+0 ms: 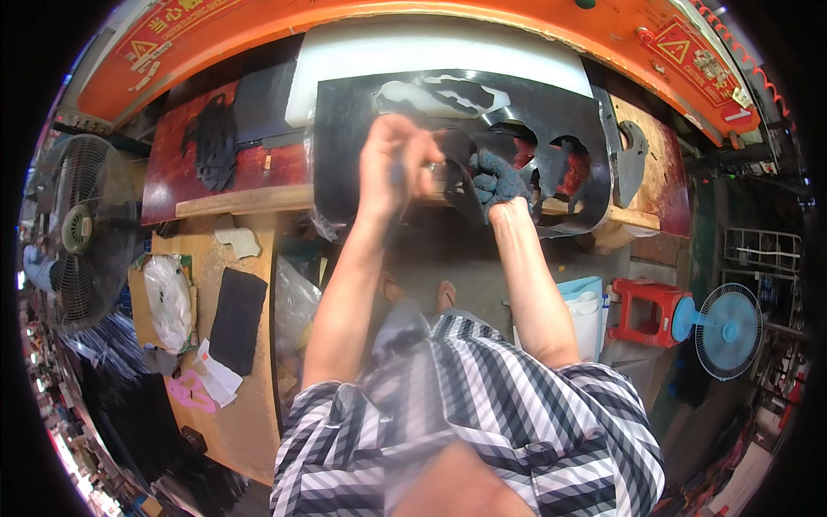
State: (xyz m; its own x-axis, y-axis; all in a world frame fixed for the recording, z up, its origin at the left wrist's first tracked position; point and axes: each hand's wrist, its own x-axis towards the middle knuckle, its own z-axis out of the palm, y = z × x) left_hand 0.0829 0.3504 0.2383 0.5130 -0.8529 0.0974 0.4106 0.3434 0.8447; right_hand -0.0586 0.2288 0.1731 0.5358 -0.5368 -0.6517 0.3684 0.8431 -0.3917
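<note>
A large black sheet (349,112) with several curved cut-outs lies over the table in front of me and hangs past its near edge. My right hand (501,183), in a blue-grey knitted glove, is closed on a black cut piece (463,177) at the sheet's near side. My left hand (394,168) is bare and raised over the sheet, just left of that piece. Motion smears its fingers, so I cannot make out whether they grip anything. Through the cut-outs, the red tabletop and white board (439,52) show.
An orange machine beam (431,15) spans the far side. Dark grey cut pieces (214,142) lie at left, another grey piece (633,159) at right. A side table (250,431) holds a black rectangle (239,320). Fans (77,228) flank me, and a red stool (642,312) stands right.
</note>
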